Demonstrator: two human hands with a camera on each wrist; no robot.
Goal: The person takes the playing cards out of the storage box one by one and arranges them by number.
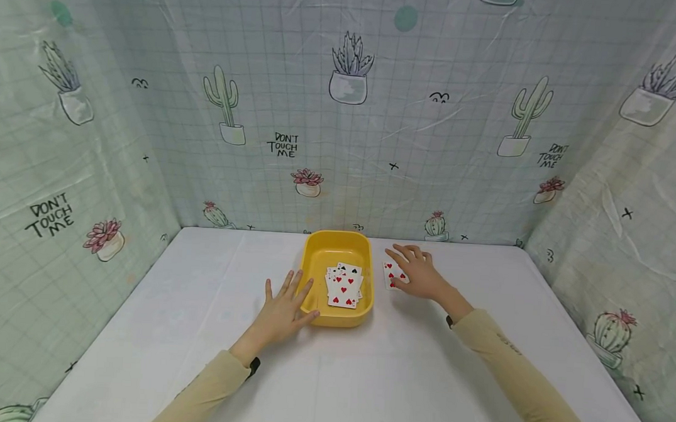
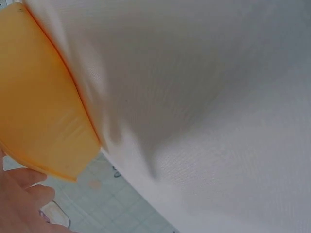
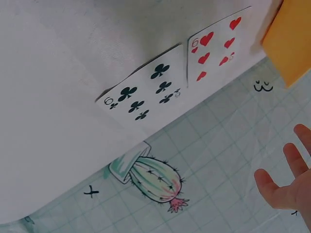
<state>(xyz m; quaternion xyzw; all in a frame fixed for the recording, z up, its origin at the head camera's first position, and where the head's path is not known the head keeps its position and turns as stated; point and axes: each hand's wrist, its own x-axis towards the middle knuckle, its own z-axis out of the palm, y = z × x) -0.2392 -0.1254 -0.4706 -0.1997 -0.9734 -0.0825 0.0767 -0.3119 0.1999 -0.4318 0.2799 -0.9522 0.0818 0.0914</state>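
Note:
A yellow tray [image 1: 335, 321] stands near the back of the table, several face-up playing cards [image 1: 343, 289] piled in it with a five of hearts on top. My left hand [image 1: 279, 315] rests with spread fingers at the tray's left rim, its thumb by the front corner. To the tray's right, my right hand [image 1: 421, 277] hovers, fingers apart, over a six of hearts [image 1: 390, 275]. The right wrist view shows a six of clubs [image 3: 138, 94] lying beside that card; the right hand hides it in the head view. Nothing is held in either hand.
The white table [image 1: 341, 387] meets a patterned cloth wall [image 1: 373, 193] close behind the tray and cards. Similar cloth hangs along both sides.

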